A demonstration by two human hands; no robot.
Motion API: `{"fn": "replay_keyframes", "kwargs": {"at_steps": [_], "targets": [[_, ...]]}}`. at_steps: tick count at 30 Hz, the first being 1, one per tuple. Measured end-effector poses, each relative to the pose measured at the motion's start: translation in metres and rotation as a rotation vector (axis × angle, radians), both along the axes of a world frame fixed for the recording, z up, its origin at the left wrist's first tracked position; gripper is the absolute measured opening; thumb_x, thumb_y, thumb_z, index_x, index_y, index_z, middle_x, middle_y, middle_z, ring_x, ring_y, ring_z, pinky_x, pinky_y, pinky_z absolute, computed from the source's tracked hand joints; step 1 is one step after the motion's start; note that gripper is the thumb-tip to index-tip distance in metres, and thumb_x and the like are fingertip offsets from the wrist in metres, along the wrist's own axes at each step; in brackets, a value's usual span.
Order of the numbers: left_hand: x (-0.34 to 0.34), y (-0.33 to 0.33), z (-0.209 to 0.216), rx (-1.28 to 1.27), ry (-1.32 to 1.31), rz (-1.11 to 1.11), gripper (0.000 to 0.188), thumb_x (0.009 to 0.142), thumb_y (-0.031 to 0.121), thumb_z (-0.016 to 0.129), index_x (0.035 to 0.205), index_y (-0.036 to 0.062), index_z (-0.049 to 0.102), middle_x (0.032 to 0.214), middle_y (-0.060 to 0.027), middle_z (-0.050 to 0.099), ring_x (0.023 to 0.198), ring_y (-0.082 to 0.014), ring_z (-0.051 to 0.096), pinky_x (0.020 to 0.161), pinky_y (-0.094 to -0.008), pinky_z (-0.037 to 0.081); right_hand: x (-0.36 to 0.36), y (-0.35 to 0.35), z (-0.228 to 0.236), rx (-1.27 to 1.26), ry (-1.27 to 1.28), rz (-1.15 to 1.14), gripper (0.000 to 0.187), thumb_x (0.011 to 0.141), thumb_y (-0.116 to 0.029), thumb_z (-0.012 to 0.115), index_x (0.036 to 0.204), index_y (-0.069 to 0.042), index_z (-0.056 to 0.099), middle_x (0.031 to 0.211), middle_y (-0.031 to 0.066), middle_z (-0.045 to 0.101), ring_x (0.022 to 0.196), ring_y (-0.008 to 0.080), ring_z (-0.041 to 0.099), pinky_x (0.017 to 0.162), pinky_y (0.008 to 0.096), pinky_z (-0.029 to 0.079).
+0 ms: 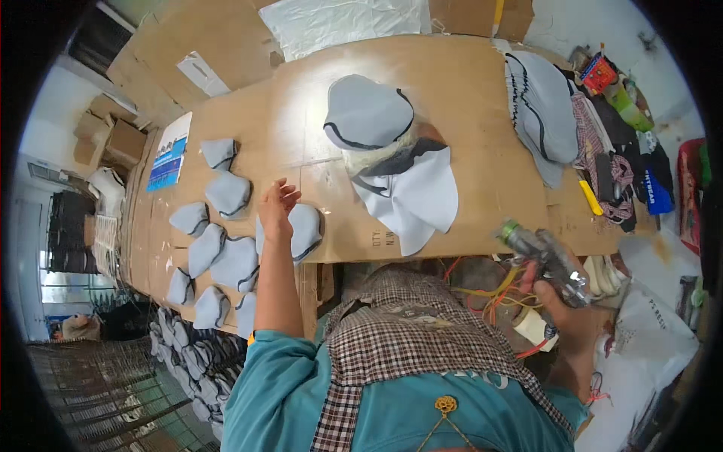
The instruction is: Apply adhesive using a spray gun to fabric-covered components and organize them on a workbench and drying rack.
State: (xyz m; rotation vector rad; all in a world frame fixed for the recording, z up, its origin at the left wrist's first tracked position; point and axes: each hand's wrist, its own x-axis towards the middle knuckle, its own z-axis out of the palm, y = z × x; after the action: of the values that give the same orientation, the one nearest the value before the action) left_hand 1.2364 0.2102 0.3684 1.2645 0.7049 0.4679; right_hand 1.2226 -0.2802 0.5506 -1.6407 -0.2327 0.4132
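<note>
My left hand [279,202] is raised over the left part of the cardboard-covered table, its fingers loosely bent and apart with nothing in them. Just below it lies a small grey fabric piece [304,230] with a black edge, partly covered by my forearm. At the table's front edge on the right, my right hand [556,300] grips a clear plastic bottle [556,264] with a green top, blurred by motion. In the table's middle rests a larger rounded grey piece [369,111] with black trim, above a crumpled white and dark cloth piece [418,197].
Several small grey pieces [235,264] lie spread at the left. A stack of grey pieces [544,113] stands at the back right, beside piled cloths and a yellow-handled tool [590,197]. Yellow and red cords [493,294] hang below the front edge. A blue-white leaflet [169,153] lies far left.
</note>
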Motion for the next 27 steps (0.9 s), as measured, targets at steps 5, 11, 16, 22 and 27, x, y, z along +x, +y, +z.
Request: {"fn": "replay_keyframes", "kwargs": {"at_steps": [5,11,16,22,27], "targets": [[-0.043,0.026,-0.012,-0.094,0.016,0.095,0.032,0.090,0.031,0.044,0.102,0.0050,0.058,0.084,-0.0063,0.062,0.074,-0.0173,0.062,0.067,-0.0278,0.044,-0.041,0.018,0.023,-0.120,-0.079,-0.107,0.057,0.078,-0.008,0.065,0.128,0.003,0.040,0.088,0.0070,0.057,0.077,0.0126,0.056,0.073,0.0246,0.048],[-0.071,0.036,-0.025,-0.179,-0.038,0.135,0.031,0.089,0.030,0.042,0.098,0.0051,0.059,0.082,-0.0057,0.062,0.068,-0.0169,0.061,0.066,-0.0273,0.042,-0.083,0.069,0.041,-0.294,-0.210,0.035,0.053,0.075,-0.004,0.065,0.124,0.001,0.045,0.088,0.0068,0.061,0.079,0.0115,0.058,0.071,0.0260,0.047],[-0.087,0.050,-0.027,-0.247,-0.058,0.215,0.032,0.090,0.032,0.044,0.096,0.0046,0.060,0.082,-0.0059,0.063,0.068,-0.0173,0.061,0.066,-0.0279,0.042,-0.091,0.107,0.068,-0.344,-0.311,0.037,0.051,0.075,-0.004,0.065,0.123,0.001,0.047,0.089,0.0076,0.062,0.078,0.0115,0.058,0.071,0.0249,0.046],[-0.130,0.080,-0.040,-0.219,-0.072,0.340,0.035,0.092,0.037,0.046,0.088,0.0049,0.059,0.082,-0.0068,0.062,0.073,-0.0208,0.061,0.072,-0.0308,0.046,-0.072,0.129,0.081,-0.437,-0.394,0.180,0.047,0.078,-0.004,0.063,0.122,0.001,0.047,0.090,0.0057,0.060,0.080,0.0115,0.057,0.071,0.0248,0.046],[-0.164,0.095,-0.042,-0.225,-0.115,0.545,0.041,0.092,0.038,0.044,0.083,0.0018,0.060,0.078,-0.0083,0.061,0.067,-0.0206,0.059,0.068,-0.0296,0.045,-0.026,0.135,0.088,-0.304,-0.401,0.106,0.048,0.080,-0.004,0.061,0.125,0.001,0.045,0.085,0.0037,0.059,0.074,0.0090,0.055,0.069,0.0232,0.046]]}}
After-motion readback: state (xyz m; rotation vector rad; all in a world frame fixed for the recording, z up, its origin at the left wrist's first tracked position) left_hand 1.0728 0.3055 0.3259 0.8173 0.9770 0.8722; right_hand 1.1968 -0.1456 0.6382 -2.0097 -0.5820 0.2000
